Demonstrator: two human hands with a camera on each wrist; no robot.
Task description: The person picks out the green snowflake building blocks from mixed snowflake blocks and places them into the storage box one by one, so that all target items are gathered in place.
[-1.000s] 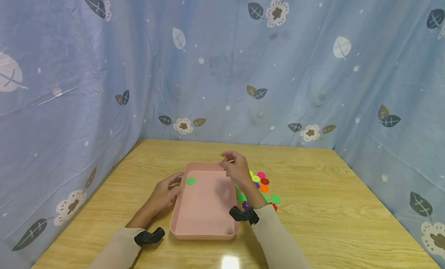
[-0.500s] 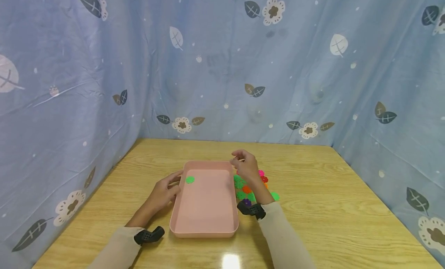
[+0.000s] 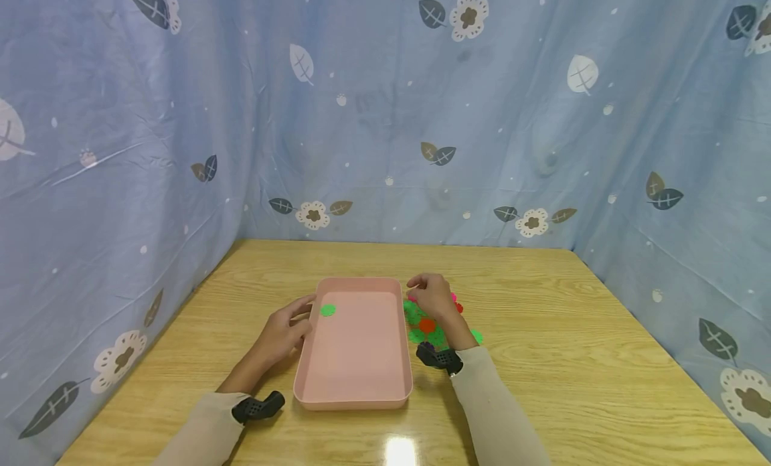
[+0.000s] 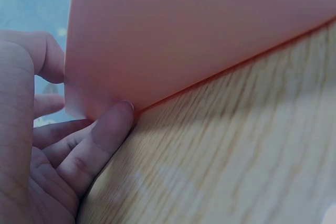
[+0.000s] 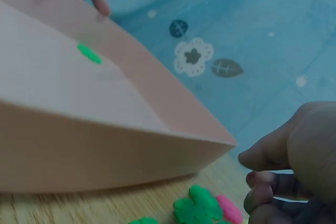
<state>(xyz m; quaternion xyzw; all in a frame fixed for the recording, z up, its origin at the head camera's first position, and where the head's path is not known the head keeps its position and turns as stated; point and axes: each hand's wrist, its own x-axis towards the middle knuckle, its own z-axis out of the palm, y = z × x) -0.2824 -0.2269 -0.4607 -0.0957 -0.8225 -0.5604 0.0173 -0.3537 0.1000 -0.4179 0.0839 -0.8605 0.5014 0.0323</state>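
Note:
A shallow pink tray [image 3: 355, 359] lies on the wooden table, with one green flower-shaped disc [image 3: 328, 310] near its far left corner. My left hand [image 3: 280, 335] rests against the tray's left side; in the left wrist view the thumb [image 4: 113, 127] touches the outer wall low down, and a bent finger reaches its edge. Just right of the tray, my right hand [image 3: 434, 297] hovers low over a pile of flower-shaped discs, its fingers loosely bent with nothing between them. Green discs [image 5: 199, 205] and a pink disc [image 5: 229, 208] lie below those fingertips. Hand and forearm cover part of the pile.
An orange-red disc [image 3: 427, 325] lies among the green ones, and a red disc [image 3: 460, 308] shows past the wrist. Blue patterned curtain [image 3: 385, 118] surrounds the table [image 3: 572, 345] at the back and sides. Each wrist wears a black camera band.
My right hand has moved from above the tray's far right corner rightward, then lower over the disc pile. The left hand stays at the tray's side. The head view has shifted slightly.

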